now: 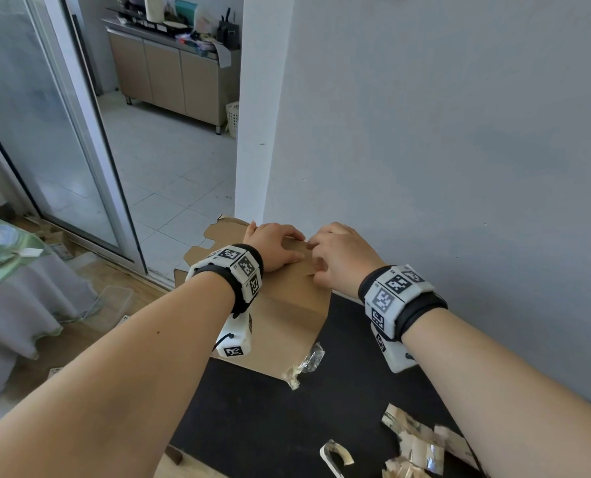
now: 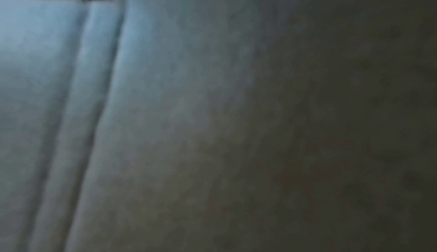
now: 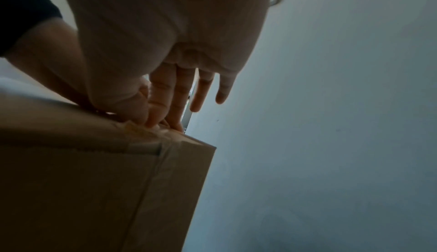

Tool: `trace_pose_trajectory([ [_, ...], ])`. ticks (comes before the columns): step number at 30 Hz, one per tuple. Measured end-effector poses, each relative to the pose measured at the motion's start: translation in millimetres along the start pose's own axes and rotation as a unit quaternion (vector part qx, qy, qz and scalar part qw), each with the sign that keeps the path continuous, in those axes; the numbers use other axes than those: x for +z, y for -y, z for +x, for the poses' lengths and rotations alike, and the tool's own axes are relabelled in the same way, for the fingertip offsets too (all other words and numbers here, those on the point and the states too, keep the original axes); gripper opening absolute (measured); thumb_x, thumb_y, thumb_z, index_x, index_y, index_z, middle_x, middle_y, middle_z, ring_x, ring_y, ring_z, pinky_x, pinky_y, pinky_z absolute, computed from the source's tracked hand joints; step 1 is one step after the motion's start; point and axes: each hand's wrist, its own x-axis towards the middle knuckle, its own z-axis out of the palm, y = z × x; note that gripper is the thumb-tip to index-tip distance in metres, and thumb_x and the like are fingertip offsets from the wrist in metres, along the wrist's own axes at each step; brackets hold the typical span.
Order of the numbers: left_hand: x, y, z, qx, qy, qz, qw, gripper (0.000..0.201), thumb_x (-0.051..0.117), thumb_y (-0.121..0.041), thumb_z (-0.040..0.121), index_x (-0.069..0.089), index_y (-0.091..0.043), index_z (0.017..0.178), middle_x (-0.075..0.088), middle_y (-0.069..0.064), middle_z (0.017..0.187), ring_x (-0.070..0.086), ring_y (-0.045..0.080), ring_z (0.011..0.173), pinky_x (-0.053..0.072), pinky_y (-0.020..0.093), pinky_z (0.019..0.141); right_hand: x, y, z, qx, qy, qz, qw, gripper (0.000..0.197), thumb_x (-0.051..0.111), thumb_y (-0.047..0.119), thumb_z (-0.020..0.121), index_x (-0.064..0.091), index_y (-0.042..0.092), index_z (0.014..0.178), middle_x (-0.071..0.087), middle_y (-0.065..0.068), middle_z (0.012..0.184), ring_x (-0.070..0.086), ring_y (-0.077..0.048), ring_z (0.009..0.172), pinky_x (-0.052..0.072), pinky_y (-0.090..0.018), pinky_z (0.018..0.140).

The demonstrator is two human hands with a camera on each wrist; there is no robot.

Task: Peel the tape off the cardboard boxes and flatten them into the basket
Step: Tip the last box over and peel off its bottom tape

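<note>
A brown cardboard box (image 1: 287, 315) stands on the far left corner of a black table (image 1: 252, 426), with its open flaps (image 1: 218, 236) sticking out on the far side. My left hand (image 1: 280, 248) lies on the box top and presses it down with spread fingers. Beside it, my right hand (image 1: 316, 257) picks at the top's far edge. In the right wrist view its thumb and fingers (image 3: 151, 123) pinch a lifted end of clear tape (image 3: 144, 143) at the box (image 3: 82, 190) corner. The left wrist view is blurred and shows no fingers.
Crumpled peeled tape lies beside the box (image 1: 304, 365) and in a pile at the near right (image 1: 421, 446). A grey wall (image 1: 459, 150) rises just behind the box. A doorway at left leads to a cabinet and a white basket (image 1: 232, 119). A clear tub (image 1: 111, 305) sits on the floor.
</note>
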Motion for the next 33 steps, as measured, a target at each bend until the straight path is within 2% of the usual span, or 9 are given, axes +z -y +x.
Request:
trace_pose_trajectory([
  [4, -2.2, -1.7, -0.8, 0.000, 0.009, -0.001, 1.000, 0.037, 0.059, -0.036, 0.088, 0.054, -0.033, 0.124, 0.054, -0.008, 0.132, 0.041, 0.013, 0.130, 0.000, 0.044, 0.118, 3.1, -7.4, -5.5, 0.088, 0.010, 0.137, 0.987, 0.013, 0.067, 0.028, 0.075, 0.058, 0.030, 0.066, 0.062, 0.004, 0.107, 0.051, -0.016, 0.103, 0.043, -0.029, 0.086],
  [8, -3.6, -0.9, -1.3, -0.004, 0.012, -0.002, 1.000, 0.037, 0.059, -0.038, 0.088, 0.054, -0.033, 0.125, 0.055, -0.008, 0.131, 0.042, 0.013, 0.129, 0.000, 0.044, 0.118, 6.8, -8.2, -2.9, 0.126, -0.004, 0.248, 0.961, 0.031, 0.076, 0.027, 0.073, 0.071, 0.023, 0.104, 0.059, 0.006, 0.113, 0.051, -0.012, 0.102, 0.042, -0.026, 0.090],
  [13, -3.2, -0.3, -3.4, 0.005, 0.008, -0.002, 1.000, 0.037, 0.059, -0.037, 0.088, 0.054, -0.033, 0.125, 0.054, -0.008, 0.132, 0.042, 0.013, 0.129, 0.001, 0.045, 0.118, 10.5, -2.2, -5.5, 0.122, -0.024, 0.260, 0.957, 0.009, 0.075, 0.017, 0.078, 0.075, 0.014, 0.087, 0.055, 0.000, 0.102, 0.050, -0.014, 0.090, 0.045, -0.030, 0.088],
  [17, -3.0, 2.2, -3.8, 0.011, -0.002, -0.004, 1.000, 0.036, 0.059, -0.038, 0.089, 0.054, -0.033, 0.124, 0.053, -0.007, 0.132, 0.042, 0.014, 0.129, 0.003, 0.045, 0.118, -1.2, -22.6, -23.8, 0.133, 0.018, 0.315, 0.940, 0.003, 0.072, 0.015, 0.081, 0.074, 0.017, 0.083, 0.062, 0.002, 0.079, 0.051, -0.003, 0.066, 0.042, -0.018, 0.066],
  [20, -3.7, -2.0, -2.8, 0.014, 0.008, 0.004, 1.000, 0.036, 0.058, -0.037, 0.089, 0.054, -0.033, 0.125, 0.052, -0.006, 0.134, 0.041, 0.016, 0.129, 0.005, 0.045, 0.117, -5.1, -47.0, -41.2, 0.193, 0.068, 0.424, 0.882, 0.010, 0.063, 0.005, 0.088, 0.066, 0.012, 0.081, 0.067, -0.007, 0.076, 0.062, -0.011, 0.061, 0.053, -0.021, 0.061],
  [22, -5.2, -4.0, -3.2, 0.012, 0.012, 0.011, 1.000, 0.036, 0.057, -0.037, 0.090, 0.054, -0.032, 0.126, 0.052, -0.005, 0.135, 0.040, 0.016, 0.130, 0.006, 0.045, 0.117, -3.6, -49.5, -50.1, 0.237, 0.090, 0.493, 0.832, 0.008, 0.060, 0.003, 0.089, 0.063, 0.005, 0.082, 0.068, -0.013, 0.077, 0.067, -0.018, 0.064, 0.058, -0.029, 0.070],
  [26, -7.1, -9.6, -6.6, 0.003, 0.012, 0.014, 1.000, 0.037, 0.056, -0.036, 0.091, 0.053, -0.031, 0.127, 0.050, -0.006, 0.137, 0.037, 0.018, 0.132, 0.006, 0.045, 0.118, 12.6, -39.6, -49.3, 0.303, 0.014, 0.530, 0.792, 0.028, 0.074, 0.026, 0.081, 0.065, -0.001, 0.081, 0.072, -0.016, 0.078, 0.070, -0.023, 0.065, 0.060, -0.030, 0.067],
  [29, -7.6, -11.5, -9.9, -0.006, 0.011, 0.015, 1.000, 0.037, 0.056, -0.035, 0.091, 0.053, -0.031, 0.128, 0.050, -0.006, 0.137, 0.037, 0.018, 0.132, 0.004, 0.044, 0.118, 24.1, -33.9, -44.3, 0.341, -0.034, 0.552, 0.760, 0.021, 0.079, 0.014, 0.075, 0.061, 0.008, 0.084, 0.069, -0.010, 0.073, 0.063, -0.015, 0.056, 0.057, -0.025, 0.058],
  [33, -6.3, -9.3, -12.3, -0.012, 0.007, 0.007, 1.000, 0.036, 0.057, -0.036, 0.091, 0.053, -0.032, 0.127, 0.050, -0.006, 0.137, 0.038, 0.017, 0.132, 0.000, 0.045, 0.118, 35.7, -34.5, -44.4, 0.300, 0.012, 0.520, 0.800, 0.027, 0.063, 0.008, 0.087, 0.066, 0.019, 0.112, 0.061, -0.002, 0.074, 0.054, -0.011, 0.060, 0.048, -0.019, 0.058],
])
